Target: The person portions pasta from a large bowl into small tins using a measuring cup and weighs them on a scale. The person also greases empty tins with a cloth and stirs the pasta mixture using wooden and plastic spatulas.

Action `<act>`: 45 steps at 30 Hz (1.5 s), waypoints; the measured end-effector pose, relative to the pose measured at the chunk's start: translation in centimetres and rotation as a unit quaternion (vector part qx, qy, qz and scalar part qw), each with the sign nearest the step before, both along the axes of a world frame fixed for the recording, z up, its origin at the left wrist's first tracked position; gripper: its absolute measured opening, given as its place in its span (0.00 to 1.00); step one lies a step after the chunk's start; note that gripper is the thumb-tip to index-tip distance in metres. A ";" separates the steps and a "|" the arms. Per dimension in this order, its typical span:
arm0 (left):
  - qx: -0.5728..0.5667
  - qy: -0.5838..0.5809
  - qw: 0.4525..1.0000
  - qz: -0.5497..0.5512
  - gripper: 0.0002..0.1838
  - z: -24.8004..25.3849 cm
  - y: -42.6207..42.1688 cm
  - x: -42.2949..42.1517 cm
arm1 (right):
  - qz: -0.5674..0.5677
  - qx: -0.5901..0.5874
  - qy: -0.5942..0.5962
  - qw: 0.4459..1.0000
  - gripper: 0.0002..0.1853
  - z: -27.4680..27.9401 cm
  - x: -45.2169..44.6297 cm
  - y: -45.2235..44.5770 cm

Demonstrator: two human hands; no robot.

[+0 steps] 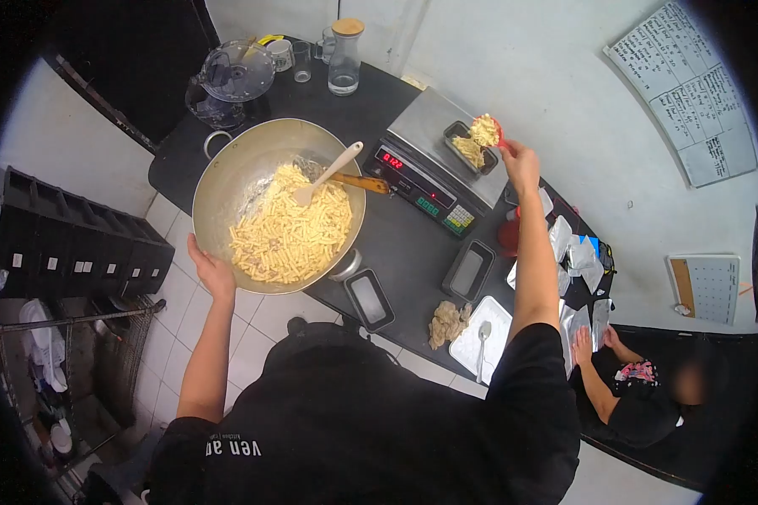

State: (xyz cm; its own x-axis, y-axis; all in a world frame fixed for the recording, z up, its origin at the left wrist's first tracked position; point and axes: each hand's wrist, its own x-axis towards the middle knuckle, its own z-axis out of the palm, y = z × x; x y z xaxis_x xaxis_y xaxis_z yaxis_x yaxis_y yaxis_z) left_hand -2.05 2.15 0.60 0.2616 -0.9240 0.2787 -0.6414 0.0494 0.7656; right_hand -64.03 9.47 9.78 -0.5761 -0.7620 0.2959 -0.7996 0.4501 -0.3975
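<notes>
Red scoop [500, 133] of pasta [483, 130] juts past the right fingers [514, 152].

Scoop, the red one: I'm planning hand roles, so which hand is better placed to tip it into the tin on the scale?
Probably the right hand: it holds the scoop right by the tin on the scale. The left hand is farther off, at the bowl.
</notes>
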 end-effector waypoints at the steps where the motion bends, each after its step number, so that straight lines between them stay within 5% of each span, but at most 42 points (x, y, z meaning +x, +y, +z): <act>1: 0.003 -0.001 1.000 0.001 0.25 0.1 0.0 0.0 | 0.001 0.001 -0.003 1.000 0.15 -0.5 -0.2 -0.6; 3: -0.003 -0.010 1.000 0.001 0.25 -0.2 -0.1 0.1 | -0.022 0.043 0.090 0.995 0.14 -1.3 0.0 -1.6; 9: -0.010 -0.015 1.000 -0.001 0.25 -0.8 -0.3 0.3 | -0.019 0.111 0.117 0.987 0.12 -1.6 0.7 -3.0; 21: 0.000 -0.004 1.000 -0.006 0.24 -1.1 -0.5 0.5 | 0.052 0.083 0.296 0.950 0.11 -3.0 -1.6 0.5; 36: -0.008 -0.016 1.000 -0.009 0.24 -0.9 -0.4 0.4 | -0.081 0.080 0.211 0.971 0.11 -3.0 3.3 -1.1; 45: -0.018 -0.007 1.000 0.000 0.24 -1.0 -0.4 0.4 | -0.019 0.051 0.219 0.974 0.10 -3.7 4.0 -4.5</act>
State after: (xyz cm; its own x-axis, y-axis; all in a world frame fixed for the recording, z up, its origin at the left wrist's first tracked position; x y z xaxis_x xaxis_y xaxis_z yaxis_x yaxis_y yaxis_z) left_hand -1.67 1.72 -0.43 0.2579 -0.9133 0.3152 -0.6513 0.0766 0.7549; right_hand -59.99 5.02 6.04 -0.4404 -0.7806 0.4436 -0.8641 0.5026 0.0266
